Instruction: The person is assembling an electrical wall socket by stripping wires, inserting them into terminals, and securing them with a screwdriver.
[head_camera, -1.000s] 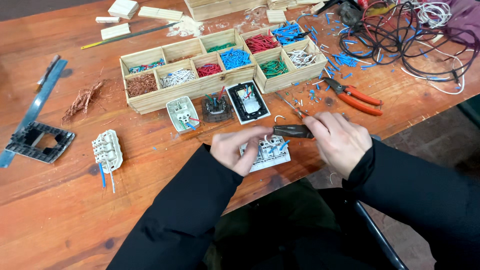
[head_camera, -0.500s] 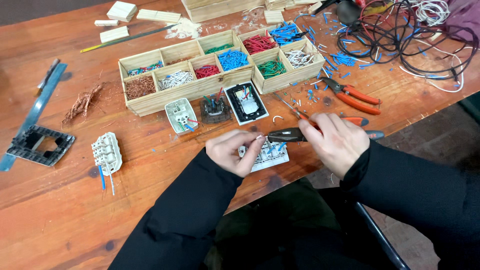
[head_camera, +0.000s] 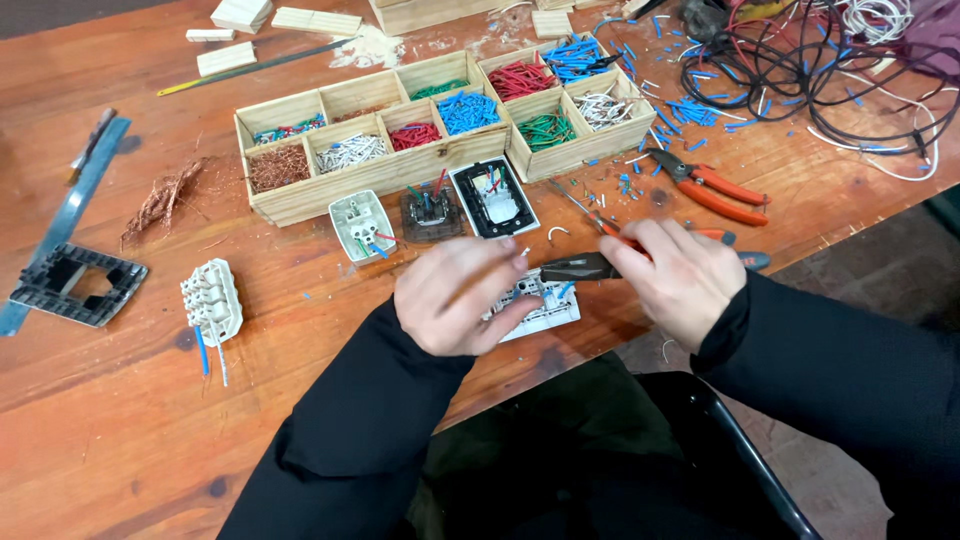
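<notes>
My left hand (head_camera: 462, 292) is blurred, its fingers curled over a white socket module (head_camera: 545, 308) that rests at the table's front edge. My right hand (head_camera: 680, 272) grips dark pliers (head_camera: 580, 267) with orange and blue handles, their jaws pointing left toward the module. A thin screwdriver with an orange grip (head_camera: 600, 222) lies just behind the right hand. Whether the left hand pinches a wire is hidden by blur.
A wooden divided tray (head_camera: 300, 200) holds sorted wire bits in several colours. In front of it lie a white socket insert (head_camera: 362, 225), a dark insert (head_camera: 430, 212) and a black-framed one (head_camera: 495, 197). Orange cutters (head_camera: 712, 188), cables (head_camera: 800, 60), terminal block (head_camera: 212, 300), black frame (head_camera: 75, 285).
My left hand has lifted and shifted over the module, now blurred with motion. The right hand with the pliers has stayed nearly in place.
</notes>
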